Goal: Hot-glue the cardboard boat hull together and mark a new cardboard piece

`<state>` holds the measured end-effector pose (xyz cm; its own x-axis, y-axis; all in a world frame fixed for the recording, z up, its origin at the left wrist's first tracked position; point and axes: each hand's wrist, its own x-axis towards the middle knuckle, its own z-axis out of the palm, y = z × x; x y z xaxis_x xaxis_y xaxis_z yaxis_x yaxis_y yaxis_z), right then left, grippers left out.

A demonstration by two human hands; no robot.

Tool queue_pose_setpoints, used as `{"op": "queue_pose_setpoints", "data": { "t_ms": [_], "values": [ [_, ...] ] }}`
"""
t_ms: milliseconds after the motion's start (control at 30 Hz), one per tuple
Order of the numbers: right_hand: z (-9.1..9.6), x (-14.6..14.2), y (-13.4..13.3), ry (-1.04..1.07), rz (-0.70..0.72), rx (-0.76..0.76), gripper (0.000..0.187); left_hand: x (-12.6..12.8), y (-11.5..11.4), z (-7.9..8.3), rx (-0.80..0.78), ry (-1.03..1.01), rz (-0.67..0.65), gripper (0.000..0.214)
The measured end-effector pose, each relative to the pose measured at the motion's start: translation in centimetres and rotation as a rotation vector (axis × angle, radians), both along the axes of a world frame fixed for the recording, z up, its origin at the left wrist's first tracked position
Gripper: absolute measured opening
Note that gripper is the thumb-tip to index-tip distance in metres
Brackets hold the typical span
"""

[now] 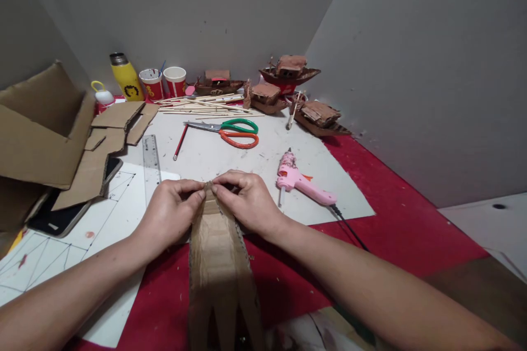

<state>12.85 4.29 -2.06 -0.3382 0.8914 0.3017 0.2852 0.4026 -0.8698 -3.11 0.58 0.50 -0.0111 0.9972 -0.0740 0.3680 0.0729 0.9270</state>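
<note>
A long cardboard piece (pixel 218 247) with raised side walls narrows toward its far end and splits into several pointed strips at the near end. My left hand (pixel 171 211) pinches the left side of its far tip between thumb and fingers. On the opposite side of that tip, my right hand (pixel 245 197) is closed in a similar pinch. The two sets of fingertips nearly meet there. To the right of my right hand lies a pink glue gun (pixel 302 180), its nozzle pointing away from me.
Scissors (pixel 230 130), a red pencil (pixel 180 142) and a clear ruler (pixel 151 159) lie beyond my hands. Cardboard scraps (pixel 102 148) overlap a phone (pixel 61 216) at left, beside a cardboard box (pixel 41 137). Wooden sticks (pixel 201 104), cups (pixel 175 82) and several model boats (pixel 321 115) line the back.
</note>
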Motion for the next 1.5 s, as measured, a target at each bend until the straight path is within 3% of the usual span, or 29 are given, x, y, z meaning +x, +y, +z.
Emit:
{"op": "queue_pose_setpoints", "data": {
  "t_ms": [433, 967, 1500],
  "values": [
    [0.27, 0.07, -0.13, -0.014, -0.001, 0.0, 0.016, 0.35, 0.07, -0.28, 0.042, -0.064, 0.092, 0.008],
    [0.44, -0.39, -0.54, -0.013, 0.015, -0.01, 0.016, 0.52, -0.13, -0.68, 0.095, -0.014, 0.079, 0.009],
    [0.77, -0.15, -0.75, -0.015, 0.005, -0.212, 0.009, 0.5, -0.26, -0.46, 0.059, -0.066, 0.135, 0.007]
  ]
}}
